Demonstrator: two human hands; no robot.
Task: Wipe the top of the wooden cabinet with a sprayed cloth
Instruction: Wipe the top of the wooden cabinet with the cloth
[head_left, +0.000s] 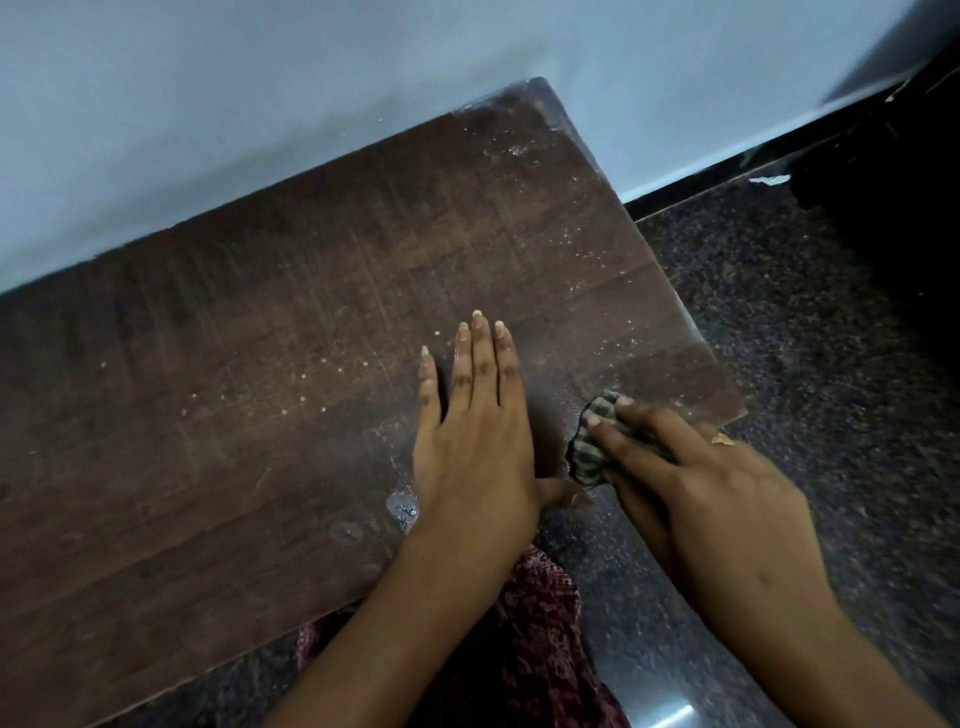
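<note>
Dark wooden cabinet top (249, 322), dusty, speckled with pale crumbs well to the left of the fingers and scattered beyond their tips toward the far right corner. Pale wall (260, 104) touching the cabinet's far edge. Small wet patch (402, 510) just left of the wrist, near the front edge. Left hand (475, 431) flat on the wood, palm down, fingers (465, 369) released and stretched straight toward the wall, little finger spread slightly apart, thumb tucked out to the right at the front edge, grasping nothing. Just right of that thumb, striped green cloth (592, 441) bunched small, lying on the cabinet near its front right corner. Right hand (711, 493) clenched on the cloth, fingertips (623, 402) pressing its top from above, thumb hidden beneath. Gold ring (723, 440) on one finger of that hand. Patterned maroon clothing (540, 613) below, between the two forearms. Dark speckled floor (810, 322) to the right of the fingers, past the cabinet's edge.
</note>
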